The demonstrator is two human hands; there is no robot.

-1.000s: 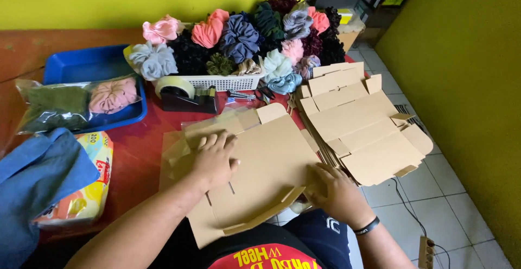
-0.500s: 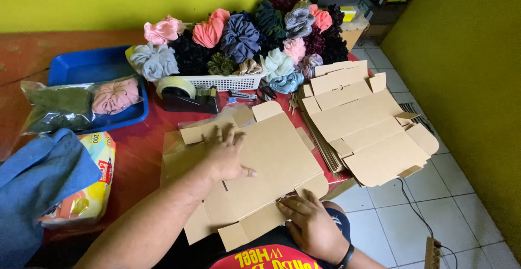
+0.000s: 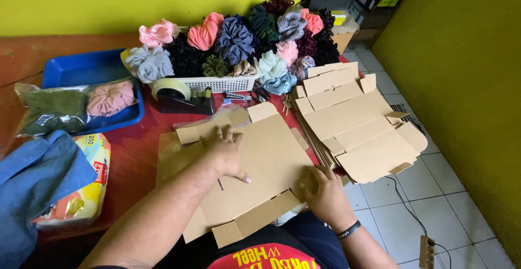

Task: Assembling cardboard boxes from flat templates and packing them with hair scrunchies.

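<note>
A flat brown cardboard box blank [image 3: 266,155] lies on the red table [image 3: 133,155] in front of me. My left hand [image 3: 225,155] presses flat on its middle, fingers spread. At the blank's near right edge, my right hand [image 3: 325,193] grips a side flap and bends it. A stack of more flat box blanks [image 3: 353,122] lies to the right, hanging over the table's edge.
A white basket [image 3: 228,84] heaped with several coloured fabric scrunchies stands at the back. A tape dispenser [image 3: 179,98] sits before it. A blue tray [image 3: 87,73] with bagged scrunchies is at left, with a blue cloth [image 3: 38,176] and a printed packet [image 3: 89,193] nearer me.
The blank has been turned and slid toward me. My right hand moved from its near corner to the right edge flap; my left hand stayed pressed on top.
</note>
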